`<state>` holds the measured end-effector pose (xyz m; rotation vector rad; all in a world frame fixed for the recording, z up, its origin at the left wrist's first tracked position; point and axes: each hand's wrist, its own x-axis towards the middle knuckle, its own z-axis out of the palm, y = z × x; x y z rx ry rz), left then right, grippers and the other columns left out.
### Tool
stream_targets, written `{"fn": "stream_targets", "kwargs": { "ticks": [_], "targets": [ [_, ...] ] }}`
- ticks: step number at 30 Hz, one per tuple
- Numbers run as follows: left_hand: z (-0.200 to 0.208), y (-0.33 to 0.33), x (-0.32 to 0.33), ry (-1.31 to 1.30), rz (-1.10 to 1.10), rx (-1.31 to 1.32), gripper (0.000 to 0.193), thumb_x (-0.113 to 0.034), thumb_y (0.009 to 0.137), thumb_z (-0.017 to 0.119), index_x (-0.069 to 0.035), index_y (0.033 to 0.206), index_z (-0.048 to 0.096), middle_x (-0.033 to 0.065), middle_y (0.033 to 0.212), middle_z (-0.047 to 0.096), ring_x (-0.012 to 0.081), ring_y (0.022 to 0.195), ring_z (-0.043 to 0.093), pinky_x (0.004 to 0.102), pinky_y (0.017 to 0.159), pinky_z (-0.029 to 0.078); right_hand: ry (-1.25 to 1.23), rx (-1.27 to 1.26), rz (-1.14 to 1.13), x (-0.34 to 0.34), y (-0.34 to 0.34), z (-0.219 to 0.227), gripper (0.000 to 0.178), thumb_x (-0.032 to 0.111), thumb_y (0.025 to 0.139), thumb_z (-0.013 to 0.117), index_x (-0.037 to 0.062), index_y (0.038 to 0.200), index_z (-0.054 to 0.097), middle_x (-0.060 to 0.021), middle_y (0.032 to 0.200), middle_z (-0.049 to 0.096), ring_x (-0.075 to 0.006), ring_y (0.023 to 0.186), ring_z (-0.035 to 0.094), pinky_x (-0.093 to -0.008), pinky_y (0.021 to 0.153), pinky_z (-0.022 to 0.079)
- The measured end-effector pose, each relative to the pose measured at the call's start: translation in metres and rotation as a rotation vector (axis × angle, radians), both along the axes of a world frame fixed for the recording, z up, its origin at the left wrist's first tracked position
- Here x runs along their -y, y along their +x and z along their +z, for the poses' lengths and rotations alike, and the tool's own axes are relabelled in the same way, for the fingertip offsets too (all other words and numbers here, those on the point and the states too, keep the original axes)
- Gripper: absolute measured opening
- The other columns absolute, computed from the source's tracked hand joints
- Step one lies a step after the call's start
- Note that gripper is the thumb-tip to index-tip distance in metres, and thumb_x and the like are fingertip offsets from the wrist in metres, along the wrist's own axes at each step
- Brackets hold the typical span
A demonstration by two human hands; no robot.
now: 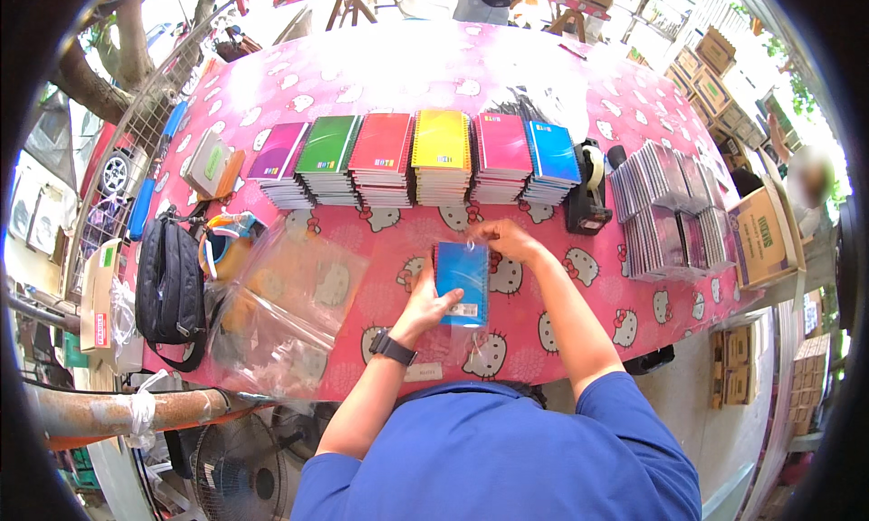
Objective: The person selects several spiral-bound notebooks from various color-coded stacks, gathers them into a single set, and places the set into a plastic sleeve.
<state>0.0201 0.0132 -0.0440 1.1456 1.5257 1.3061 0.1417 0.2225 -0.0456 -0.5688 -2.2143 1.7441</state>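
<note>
I hold a small blue spiral notebook (463, 282) inside a clear plastic sleeve over the pink cartoon-print table (380, 77). My left hand (427, 304) grips its lower left side, thumb across the cover; a black watch is on that wrist. My right hand (509, 240) pinches the sleeve's top edge above the notebook. Behind my hands run stacks of spiral notebooks: purple (277, 152), green (328, 146), red (382, 146), yellow (441, 143), magenta (503, 145) and blue (553, 152).
A pile of clear plastic sleeves (288, 305) lies at my left, beside a black bag (170, 287). A black tape dispenser (588, 188) stands right of the stacks, then wrapped notebook bundles (670, 213) and an open cardboard box (766, 236). A fan (237, 474) sits below the table.
</note>
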Motion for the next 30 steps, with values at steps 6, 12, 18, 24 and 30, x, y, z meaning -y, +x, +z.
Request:
{"fn": "stream_targets", "kwargs": {
  "ticks": [6, 12, 18, 24, 30],
  "targets": [
    [-0.012, 0.000, 0.004, 0.026, 0.007, 0.139, 0.066, -0.011, 0.082, 0.063, -0.004, 0.135, 0.025, 0.0092, 0.116, 0.049, 0.0168, 0.103, 0.050, 0.0312, 0.090, 0.041, 0.040, -0.059, -0.623, -0.026, 0.006, -0.005, 0.009, 0.012, 0.080, 0.061, 0.0026, 0.083, 0.061, -0.0081, 0.072, 0.063, -0.0124, 0.056, 0.058, -0.0277, 0.046, 0.046],
    [-0.013, -0.002, 0.008, 0.037, 0.002, 0.253, 0.067, -0.011, 0.082, 0.063, -0.004, 0.136, 0.024, 0.0091, 0.118, 0.048, 0.0166, 0.104, 0.050, 0.0312, 0.091, 0.042, -0.343, 0.513, -0.356, 0.002, -0.016, 0.024, 0.024, 0.022, 0.083, 0.064, 0.0037, 0.098, 0.058, -0.0107, 0.067, 0.062, -0.0170, 0.051, 0.058, -0.0278, 0.045, 0.045],
    [-0.015, 0.000, 0.003, 0.000, -0.040, 0.251, 0.068, -0.010, 0.083, 0.062, -0.005, 0.138, 0.023, 0.0096, 0.120, 0.047, 0.0163, 0.107, 0.048, 0.0314, 0.091, 0.041, 0.045, 0.171, -0.781, -0.041, -0.012, -0.018, 0.022, 0.020, 0.083, 0.061, -0.0015, 0.087, 0.058, -0.0101, 0.063, 0.061, -0.0158, 0.048, 0.057, -0.0279, 0.042, 0.044],
    [-0.003, -0.001, 0.007, 0.025, -0.028, 0.355, 0.070, -0.009, 0.083, 0.062, -0.005, 0.139, 0.021, 0.0090, 0.121, 0.047, 0.0163, 0.105, 0.050, 0.0304, 0.091, 0.042, -0.083, 0.472, -0.305, -0.007, -0.019, 0.006, 0.031, 0.028, 0.078, 0.066, -0.0009, 0.086, 0.062, -0.0110, 0.064, 0.062, -0.0166, 0.052, 0.059, -0.0295, 0.045, 0.045],
    [-0.020, -0.002, 0.004, 0.018, 0.006, 0.318, 0.074, -0.011, 0.078, 0.066, -0.005, 0.138, 0.023, 0.0110, 0.122, 0.048, 0.0189, 0.108, 0.049, 0.0325, 0.094, 0.040, -0.131, 0.023, -0.740, -0.016, -0.005, -0.012, 0.018, 0.013, 0.085, 0.054, 0.0026, 0.100, 0.056, -0.0084, 0.072, 0.062, -0.0140, 0.052, 0.055, -0.0267, 0.046, 0.045]
  ]
}}
